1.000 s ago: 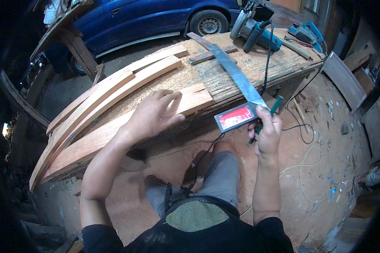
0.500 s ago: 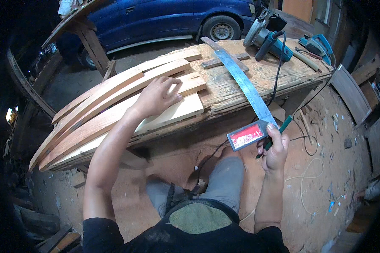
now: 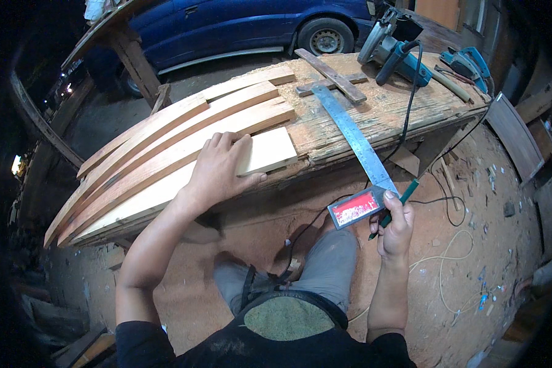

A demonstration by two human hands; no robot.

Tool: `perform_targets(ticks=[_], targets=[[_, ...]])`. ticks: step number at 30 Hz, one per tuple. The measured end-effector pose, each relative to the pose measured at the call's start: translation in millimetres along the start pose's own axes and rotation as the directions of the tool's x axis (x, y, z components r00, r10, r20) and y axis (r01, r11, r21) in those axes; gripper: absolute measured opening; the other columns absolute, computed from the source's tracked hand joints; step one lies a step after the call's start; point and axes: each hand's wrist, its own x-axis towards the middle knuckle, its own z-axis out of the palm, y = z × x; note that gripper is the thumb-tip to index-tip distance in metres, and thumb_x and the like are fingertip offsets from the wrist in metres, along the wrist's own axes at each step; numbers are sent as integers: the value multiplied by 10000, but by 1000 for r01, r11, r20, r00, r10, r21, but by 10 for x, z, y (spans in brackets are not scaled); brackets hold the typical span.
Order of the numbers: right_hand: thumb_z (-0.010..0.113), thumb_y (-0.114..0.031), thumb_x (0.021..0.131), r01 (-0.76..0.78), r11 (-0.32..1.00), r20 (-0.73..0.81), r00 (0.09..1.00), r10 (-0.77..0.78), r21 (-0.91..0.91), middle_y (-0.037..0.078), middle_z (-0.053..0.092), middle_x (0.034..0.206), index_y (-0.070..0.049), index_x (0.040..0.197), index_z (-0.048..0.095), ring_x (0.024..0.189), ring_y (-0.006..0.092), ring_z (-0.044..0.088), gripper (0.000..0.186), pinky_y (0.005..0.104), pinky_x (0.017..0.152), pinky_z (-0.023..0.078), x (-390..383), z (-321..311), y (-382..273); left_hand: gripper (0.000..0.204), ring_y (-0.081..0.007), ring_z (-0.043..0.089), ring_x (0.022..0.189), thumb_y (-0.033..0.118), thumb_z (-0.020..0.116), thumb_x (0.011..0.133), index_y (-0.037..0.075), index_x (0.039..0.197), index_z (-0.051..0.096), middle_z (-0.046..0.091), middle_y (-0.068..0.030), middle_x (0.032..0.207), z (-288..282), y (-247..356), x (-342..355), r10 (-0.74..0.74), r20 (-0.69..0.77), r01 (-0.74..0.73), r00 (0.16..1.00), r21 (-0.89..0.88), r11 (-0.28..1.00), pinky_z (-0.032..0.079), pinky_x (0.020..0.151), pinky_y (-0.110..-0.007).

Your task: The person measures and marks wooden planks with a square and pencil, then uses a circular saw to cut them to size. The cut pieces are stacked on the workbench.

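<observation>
My left hand (image 3: 218, 168) grips a pale board (image 3: 270, 147) at the bench's near edge, fingers curled over it and thumb spread along the front. Behind that board lie several long, curved lengths of reddish and light wood (image 3: 239, 96). My right hand (image 3: 394, 224) holds a try square, with its red-faced stock (image 3: 353, 205) at my thumb and its long metal blade (image 3: 349, 132) angled up over the bench, together with a green pencil (image 3: 408, 193). Beyond the blade's tip two short dark wood strips (image 3: 349, 92) lie crossed.
The wooden bench (image 3: 337, 153) carries sawdust, a circular saw (image 3: 411, 67) and an electric planer (image 3: 466, 60). A blue vehicle (image 3: 227, 30) stands behind. Cables (image 3: 448, 199) snake over the dusty floor. Panels (image 3: 515, 135) lean at the right, timber posts (image 3: 132, 61) at the left.
The reddish plank under my left hand has shifted back, exposing the pale board, and that hand has moved onto the pale one. My right hand with square and pencil has moved slightly right and down.
</observation>
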Motion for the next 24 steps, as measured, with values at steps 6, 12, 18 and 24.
perform_targets(ticks=[6, 12, 18, 24], targets=[[665, -265, 1014, -27, 999, 27, 999, 26, 28, 41, 681, 766, -26, 917, 707, 559, 95, 593, 261, 241, 462, 449, -44, -35, 40, 929, -359, 548, 1123, 669, 852, 734, 1, 1332, 611, 586, -199, 1158, -50, 2, 95, -27, 118, 48, 993, -175, 983, 458, 1004, -497], [645, -272, 1030, -2, 998, 45, 999, -1, 57, 42, 679, 754, -23, 943, 698, 545, 96, 596, 269, 222, 449, 431, 27, 159, 88, 933, -327, 536, 1016, 678, 863, 693, 4, 1299, 643, 588, -187, 1107, -99, 281, 186, 18, 85, 7, 996, -289, 957, 432, 943, -458], [630, -245, 1039, 60, 996, 77, 995, -66, 73, 42, 688, 785, -13, 955, 707, 567, 93, 603, 259, 230, 461, 462, -14, 278, -60, 1000, -360, 559, 1052, 727, 834, 687, -24, 1319, 644, 599, -217, 1115, 72, 514, 658, 7, 14, -3, 1000, -276, 961, 454, 954, -482], [607, -267, 1046, 22, 1000, -18, 1000, -22, 6, 40, 678, 725, -41, 972, 693, 498, 87, 583, 253, 194, 405, 389, 34, 218, 88, 957, -390, 608, 1120, 725, 776, 779, -46, 1330, 643, 623, -265, 1190, 160, 513, 712, 21, 53, -5, 998, -299, 954, 500, 995, -477]])
